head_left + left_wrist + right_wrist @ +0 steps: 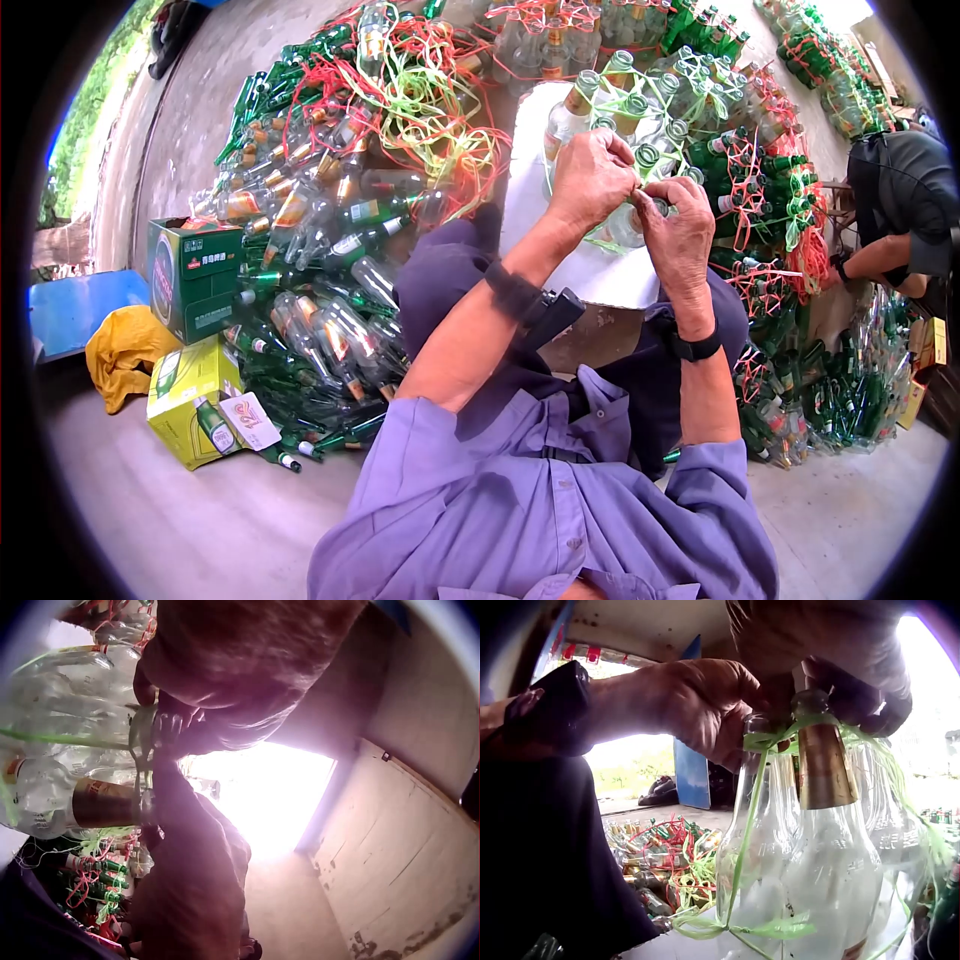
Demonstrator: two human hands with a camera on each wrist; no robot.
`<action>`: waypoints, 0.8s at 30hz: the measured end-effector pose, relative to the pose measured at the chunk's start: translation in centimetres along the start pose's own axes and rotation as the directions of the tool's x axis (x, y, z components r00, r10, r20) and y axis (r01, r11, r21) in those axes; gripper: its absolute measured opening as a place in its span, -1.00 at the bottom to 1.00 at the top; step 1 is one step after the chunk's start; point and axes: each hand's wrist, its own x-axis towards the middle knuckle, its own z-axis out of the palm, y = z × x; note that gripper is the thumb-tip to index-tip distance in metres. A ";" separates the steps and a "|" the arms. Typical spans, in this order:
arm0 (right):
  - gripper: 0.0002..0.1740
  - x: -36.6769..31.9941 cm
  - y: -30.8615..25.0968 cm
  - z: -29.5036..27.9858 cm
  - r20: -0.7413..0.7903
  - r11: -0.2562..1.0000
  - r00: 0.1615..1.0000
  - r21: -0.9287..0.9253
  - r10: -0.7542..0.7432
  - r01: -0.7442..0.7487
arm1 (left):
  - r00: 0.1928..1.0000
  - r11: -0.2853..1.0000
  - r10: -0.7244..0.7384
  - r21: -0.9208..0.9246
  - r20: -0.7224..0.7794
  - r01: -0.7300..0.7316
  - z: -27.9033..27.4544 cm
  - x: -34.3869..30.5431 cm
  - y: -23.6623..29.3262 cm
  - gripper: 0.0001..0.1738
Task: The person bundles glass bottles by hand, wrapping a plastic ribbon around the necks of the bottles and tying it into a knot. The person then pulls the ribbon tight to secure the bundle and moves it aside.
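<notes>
A bunch of clear glass bottles (568, 122) stands upright on a white board (522, 205) between the person's knees. Green plastic strapping (754, 840) runs around their necks and down their sides; one bottle has a gold neck label (826, 769). Over the near bottle tops, the left hand (592, 180) pinches the strapping between bent fingers and thumb. Fingertip to fingertip with it, the right hand (680, 238) pinches the same strapping. The right wrist view shows both hands close over the bottle mouths, with the pinched piece hidden behind the fingers.
Loose bottles (335, 330) lie heaped on the left, beside a green carton (200, 280) and a yellow-green box (190, 400). Red and yellow-green straps (430, 110) lie on the heap. Strapped green bottles (790, 190) stand right, near another person (900, 200).
</notes>
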 end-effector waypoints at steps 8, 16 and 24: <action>-0.86 0.3 0.0 0.2 0.040 0.997 0.998 0.047 0.055 -0.057 | 1.000 0.999 0.006 -0.042 0.024 -0.005 -0.2 -0.1 0.0 -0.77; -0.85 -0.1 -0.7 0.6 -0.099 0.989 0.985 -0.058 -0.140 0.135 | 0.997 0.997 0.061 -0.048 0.047 -0.059 -0.3 -0.3 0.1 -0.77; -0.87 -0.3 -2.0 1.0 -0.115 0.915 0.950 -0.323 -0.290 0.241 | 0.998 0.996 0.051 -0.070 0.040 -0.048 -0.2 -0.6 0.2 -0.77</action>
